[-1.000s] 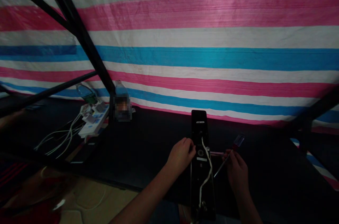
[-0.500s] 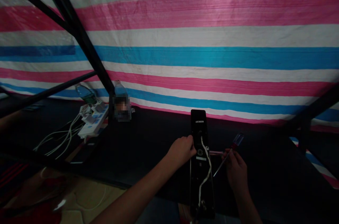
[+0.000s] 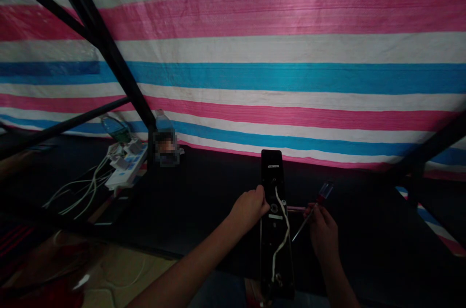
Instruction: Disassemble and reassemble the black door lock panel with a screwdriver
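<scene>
Watching over the head camera link, I find the left hand [image 3: 249,210] closest to the work, its fingers [image 3: 259,196] curled closed around the left edge of a black electronic door lock panel [image 3: 272,167]. The panel lies lengthwise on a dark surface [image 3: 214,211], pointing away from the person, with a white cable [image 3: 281,235] looping down its face. The right hand [image 3: 322,233] sits just beside the panel's right edge, its fingers [image 3: 313,212] pinched closed around a screwdriver [image 3: 320,200], gripping near the join of its translucent handle and thin metal shaft. The shaft slants down toward the panel, and its tip stays just apart from the edge. A thin pinkish rod [image 3: 296,209] lies between the panel and the right hand. Farther left on the surface sits a white power strip [image 3: 127,167] with several plugs in it and pale cables [image 3: 78,191] trailing from it. Just behind it stand two plastic bottles [image 3: 115,128], and I cannot tell how full they are. Beside the nearer upright bar, a small object [image 3: 166,149] is too blurred for me to identify. Black metal frame bars [image 3: 105,53] cross my view, and a pink, white and blue striped tarpaulin [image 3: 291,80] fills the far side.
</scene>
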`<state>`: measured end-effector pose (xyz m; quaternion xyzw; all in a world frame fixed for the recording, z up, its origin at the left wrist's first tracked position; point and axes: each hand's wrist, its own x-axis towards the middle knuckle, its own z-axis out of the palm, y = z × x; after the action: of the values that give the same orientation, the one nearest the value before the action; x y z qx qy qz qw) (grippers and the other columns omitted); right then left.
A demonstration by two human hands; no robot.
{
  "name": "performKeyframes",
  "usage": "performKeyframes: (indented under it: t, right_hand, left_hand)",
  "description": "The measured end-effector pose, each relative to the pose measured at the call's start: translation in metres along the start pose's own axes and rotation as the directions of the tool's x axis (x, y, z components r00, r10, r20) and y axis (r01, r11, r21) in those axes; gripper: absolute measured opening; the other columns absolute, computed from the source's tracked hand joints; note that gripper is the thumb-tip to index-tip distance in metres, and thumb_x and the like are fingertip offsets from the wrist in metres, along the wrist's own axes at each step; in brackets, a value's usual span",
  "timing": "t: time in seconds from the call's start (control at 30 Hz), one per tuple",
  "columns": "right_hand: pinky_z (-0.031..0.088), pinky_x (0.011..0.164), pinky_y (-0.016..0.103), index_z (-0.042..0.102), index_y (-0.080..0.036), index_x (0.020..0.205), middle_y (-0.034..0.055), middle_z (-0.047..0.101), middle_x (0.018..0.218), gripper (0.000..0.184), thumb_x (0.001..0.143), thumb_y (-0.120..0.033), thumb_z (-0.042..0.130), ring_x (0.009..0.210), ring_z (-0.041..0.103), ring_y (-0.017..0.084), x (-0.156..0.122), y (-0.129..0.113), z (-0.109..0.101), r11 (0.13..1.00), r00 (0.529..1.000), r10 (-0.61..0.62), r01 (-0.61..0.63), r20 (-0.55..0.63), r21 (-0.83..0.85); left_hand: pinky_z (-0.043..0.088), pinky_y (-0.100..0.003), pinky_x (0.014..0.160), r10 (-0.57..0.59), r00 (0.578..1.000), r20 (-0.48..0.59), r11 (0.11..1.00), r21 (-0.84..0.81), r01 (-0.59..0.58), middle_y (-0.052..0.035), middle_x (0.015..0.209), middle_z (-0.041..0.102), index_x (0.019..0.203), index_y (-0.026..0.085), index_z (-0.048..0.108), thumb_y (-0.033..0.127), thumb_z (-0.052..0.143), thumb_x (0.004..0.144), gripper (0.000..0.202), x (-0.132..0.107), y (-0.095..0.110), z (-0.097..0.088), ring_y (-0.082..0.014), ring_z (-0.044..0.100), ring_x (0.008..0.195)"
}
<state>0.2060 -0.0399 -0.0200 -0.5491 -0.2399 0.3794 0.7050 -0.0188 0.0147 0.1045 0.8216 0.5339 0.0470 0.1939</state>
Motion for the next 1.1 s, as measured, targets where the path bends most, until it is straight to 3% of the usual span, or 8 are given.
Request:
performKeyframes:
  t: [0.27,0.6,1.1]
  right_hand:
    - [0.049,0.061,0.026,0.070,-0.018,0.090,-0.0006,0.067,0.073,0.043,0.069,-0.054,0.082,0.065,0.061,0.014,-0.002,-0.002,0.003,0.998,0.999,0.042,-0.041,-0.011,0.055]
    - [0.049,0.061,0.027,0.070,-0.019,0.091,0.0006,0.068,0.074,0.042,0.071,-0.054,0.081,0.066,0.062,0.015,-0.001,0.000,0.000,0.998,0.999,0.051,-0.051,-0.007,0.034]
    - [0.052,0.061,0.026,0.070,-0.018,0.090,0.0003,0.068,0.072,0.046,0.068,-0.055,0.083,0.064,0.063,0.014,0.000,0.000,0.001,0.997,0.999,0.046,-0.045,-0.014,0.057]
  left_hand:
    - [0.052,-0.033,0.069,0.012,1.000,0.006,1.000,-0.009,-0.012,-0.0112,0.090,0.075,0.097,0.018,0.056,0.021,0.054,0.093,0.006,0.002,0.000,-0.003,-0.0299,0.075,0.084]
    - [0.048,-0.027,0.072,0.109,0.994,-0.013,0.992,-0.055,-0.109,-0.0042,0.093,0.074,0.097,0.022,0.059,0.021,0.059,0.091,0.006,-0.003,-0.014,-0.004,-0.0217,0.073,0.087]
    - [0.053,-0.033,0.075,0.086,0.996,0.031,0.995,0.040,-0.087,-0.0100,0.093,0.075,0.094,0.019,0.060,0.024,0.058,0.092,0.006,0.001,-0.003,-0.014,-0.0282,0.074,0.088]
